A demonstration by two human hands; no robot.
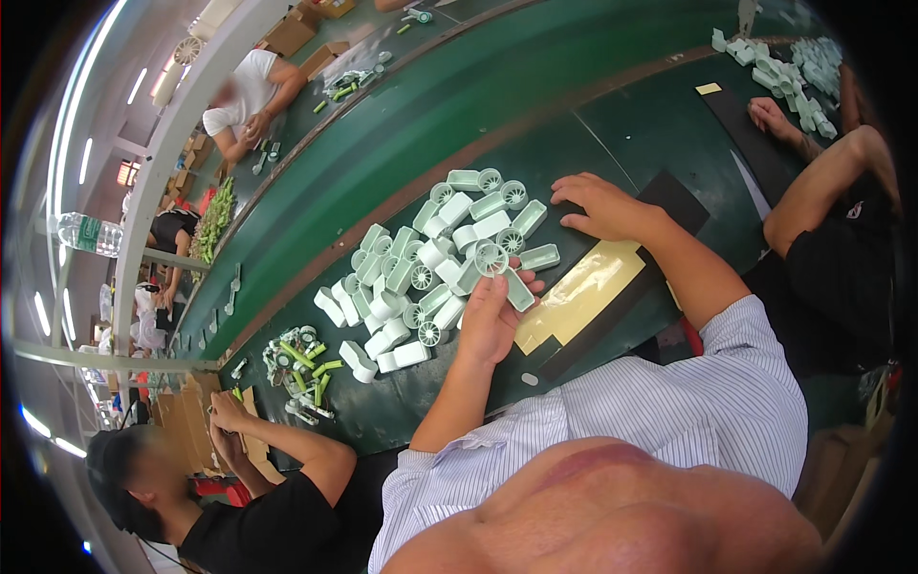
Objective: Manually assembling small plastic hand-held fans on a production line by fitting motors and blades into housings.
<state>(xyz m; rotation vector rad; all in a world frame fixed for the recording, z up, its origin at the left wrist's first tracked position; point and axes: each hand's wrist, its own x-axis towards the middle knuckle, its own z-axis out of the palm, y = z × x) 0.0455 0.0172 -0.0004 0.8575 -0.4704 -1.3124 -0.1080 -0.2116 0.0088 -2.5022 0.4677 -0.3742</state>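
My left hand (488, 323) is closed on a pale green plastic fan housing (518, 291), a round spoked grille with a trough-shaped handle. It is raised at the near right edge of a pile of similar fan housings (387, 304). To the right, my right hand (604, 209) is over the dark green work surface, fingers spread and nothing in them. Beneath my right forearm lies a black sheet (675, 199), partly hidden. Yellow backing paper (585, 295) lies between my two arms, on the black sheet's near side.
A green conveyor belt (421, 120) runs beyond the pile. Green and white small parts (304, 368) are heaped at left, near a co-worker in a black cap (120, 469). Another co-worker's hand (771, 117) rests at right beside a black strip (741, 134). More pale housings (779, 77) lie there.
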